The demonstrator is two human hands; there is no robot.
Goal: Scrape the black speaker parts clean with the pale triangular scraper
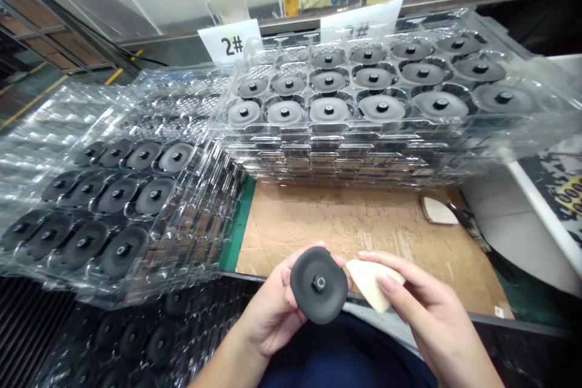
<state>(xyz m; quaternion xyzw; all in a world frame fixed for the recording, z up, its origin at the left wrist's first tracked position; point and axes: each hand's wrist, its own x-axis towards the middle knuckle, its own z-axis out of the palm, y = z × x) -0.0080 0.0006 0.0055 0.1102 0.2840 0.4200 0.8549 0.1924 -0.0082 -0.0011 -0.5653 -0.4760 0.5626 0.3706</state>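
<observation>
A dark grey, rounded disc-like part with a short central stem (319,300) rests in the fingers of my left hand (275,309), its stem side facing up towards me. My right hand (425,300) pinches a cream-coloured wedge, perhaps a sponge or pad (370,282), between thumb and fingers. The wedge's tip is close to the disc's right edge; whether they touch I cannot tell. Both hands are over the near edge of a cardboard-covered work surface (318,218).
Stacked clear plastic trays (336,133) holding similar discs stand at the back. More clear trays (182,236) with discs stand on the left. Another cream pad (439,211) lies at the right beside a dark tool (468,224). A paper sign marked 2# (231,42) stands behind.
</observation>
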